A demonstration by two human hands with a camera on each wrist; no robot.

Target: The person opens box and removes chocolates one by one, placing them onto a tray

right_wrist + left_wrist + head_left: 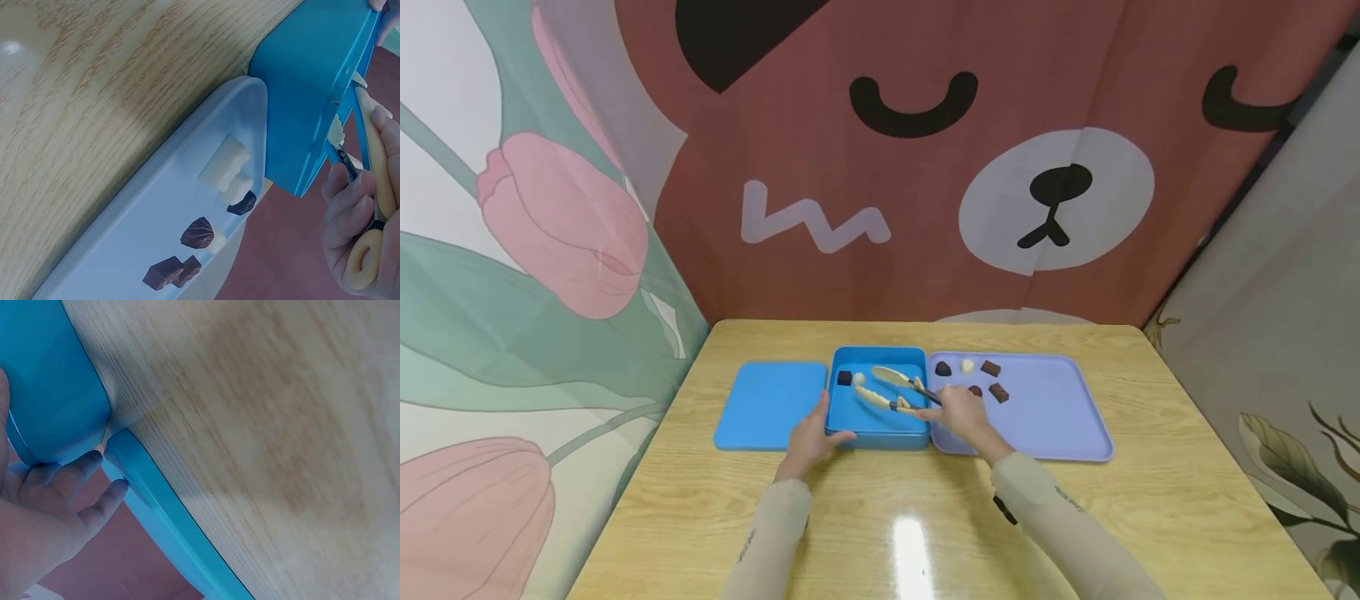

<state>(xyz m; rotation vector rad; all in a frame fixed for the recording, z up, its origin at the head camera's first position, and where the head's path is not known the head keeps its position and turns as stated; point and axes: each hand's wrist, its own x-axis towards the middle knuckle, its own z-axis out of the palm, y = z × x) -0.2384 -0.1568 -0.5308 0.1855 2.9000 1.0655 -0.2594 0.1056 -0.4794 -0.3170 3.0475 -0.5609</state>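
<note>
1. Both hands are at a blue box (pixel 880 440): the left hand (pixel 808 438) at its near left corner, the right hand (pixel 964 412) over its right edge, curled round a pair of tongs (pixel 874 397).
2. From the head, the right hand and its forearm cover part of the lilac tray (pixel 1048 417) below; one dark brown piece (pixel 975 390) peeks out from behind the hand, partly hidden. The right wrist view reveals two white blocks (pixel 224 162) on that tray, which the head view does not show.
3. In the left wrist view the left thumb is mostly cut off at the edge, and the box's inside cannot be seen.
4. Inside the box, ahead of the left hand, lie a dark square piece (pixel 845 378) and, just beside it, a round white piece (pixel 859 379). The tongs' cream ends stand apart near the white one; whether they touch it, I cannot tell.
5. Beyond the right hand, the tray also bears a dark shell-like piece (pixel 943 368), a small white piece (pixel 967 365) and two brown bars (pixel 998 392).
6. Left of the left hand, a flat blue lid (pixel 771 407) lies on the wooden table (pixel 850 508), close beside the box.
7. The left hand is spread, thumb along the box's front wall, fingers along its left side.
</note>
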